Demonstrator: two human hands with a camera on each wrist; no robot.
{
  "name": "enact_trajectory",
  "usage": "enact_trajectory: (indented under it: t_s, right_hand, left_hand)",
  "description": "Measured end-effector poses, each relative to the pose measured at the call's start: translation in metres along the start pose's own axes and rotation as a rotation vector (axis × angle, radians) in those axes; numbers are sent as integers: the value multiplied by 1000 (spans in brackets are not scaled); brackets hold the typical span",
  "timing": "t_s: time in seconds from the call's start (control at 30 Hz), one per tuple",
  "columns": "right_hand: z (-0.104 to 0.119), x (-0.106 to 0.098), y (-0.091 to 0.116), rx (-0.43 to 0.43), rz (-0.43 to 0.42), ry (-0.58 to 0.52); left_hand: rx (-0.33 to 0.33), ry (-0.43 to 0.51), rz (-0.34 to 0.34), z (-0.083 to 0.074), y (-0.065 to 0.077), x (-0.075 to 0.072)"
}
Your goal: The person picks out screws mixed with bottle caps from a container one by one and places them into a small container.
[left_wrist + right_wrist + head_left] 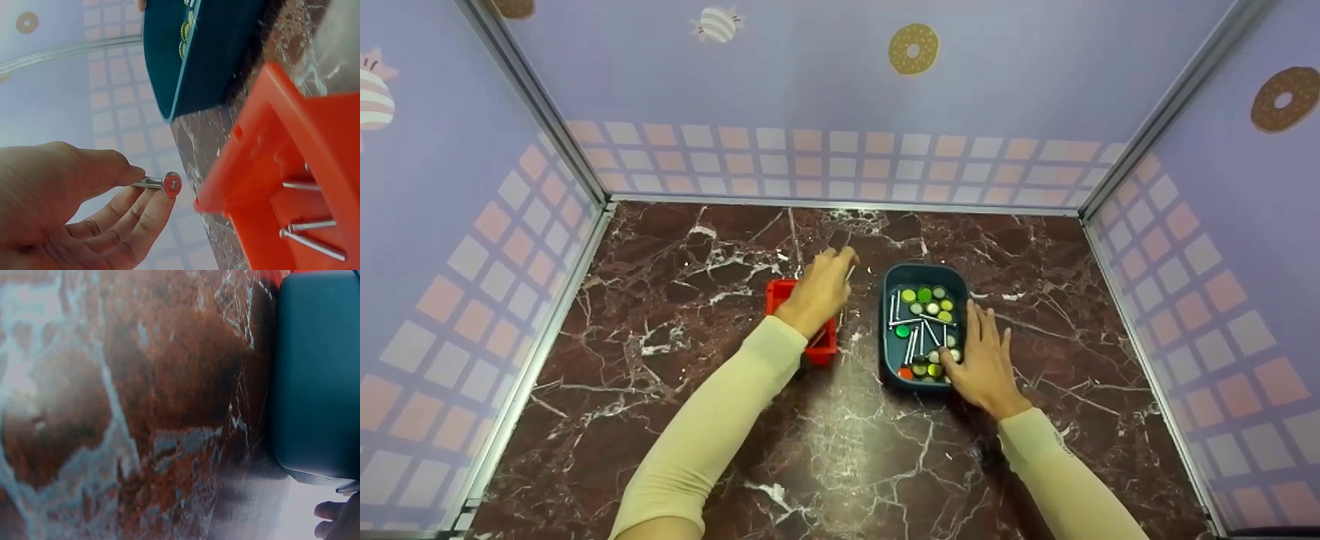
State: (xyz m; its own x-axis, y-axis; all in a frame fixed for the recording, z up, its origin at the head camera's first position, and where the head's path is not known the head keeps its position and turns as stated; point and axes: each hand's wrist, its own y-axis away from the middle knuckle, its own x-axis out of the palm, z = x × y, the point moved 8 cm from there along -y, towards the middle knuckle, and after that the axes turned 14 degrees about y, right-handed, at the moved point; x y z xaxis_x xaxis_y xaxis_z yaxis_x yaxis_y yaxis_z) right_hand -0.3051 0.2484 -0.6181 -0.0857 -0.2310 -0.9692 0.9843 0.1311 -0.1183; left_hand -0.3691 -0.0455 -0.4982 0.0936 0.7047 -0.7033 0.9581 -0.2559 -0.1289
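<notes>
My left hand [823,289] is above the red bin [823,352] and pinches a metal screw [154,183] between thumb and fingers. In the left wrist view the screw's round, cross-slotted head faces the camera. More silver screws [312,244] lie inside the red bin. To the right stands a dark teal box [889,367] holding several long screws [913,345] and yellow, green and pale round caps [925,295]. My right hand [986,367] rests at the box's right side, fingers fairly straight along the outside, thumb over the rim. Only fingertips show in the right wrist view.
Both containers stand on a dark red marbled tabletop [855,457]. A patterned purple panel [825,90] closes the back, with similar panels at left and right and metal rails [840,204] along their bottom edges.
</notes>
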Motion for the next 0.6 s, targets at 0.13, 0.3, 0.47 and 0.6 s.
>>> enact_trajectory:
  t_s: [0.13, 0.3, 0.47, 0.6]
  right_hand:
    - [0, -1, -1, 3, -11, -4]
    - [1, -3, 0, 1, -18, 2]
    - [1, -2, 0, 0, -14, 10]
    - [0, -2, 0, 8, -2, 12]
  left_hand:
    - [-8, 2, -18, 9, 4, -11]
    - [-12, 7, -44, 19, 11, -22]
    - [-18, -12, -71, 31, 17, -30]
    - [-41, -10, -76, 41, 21, -34]
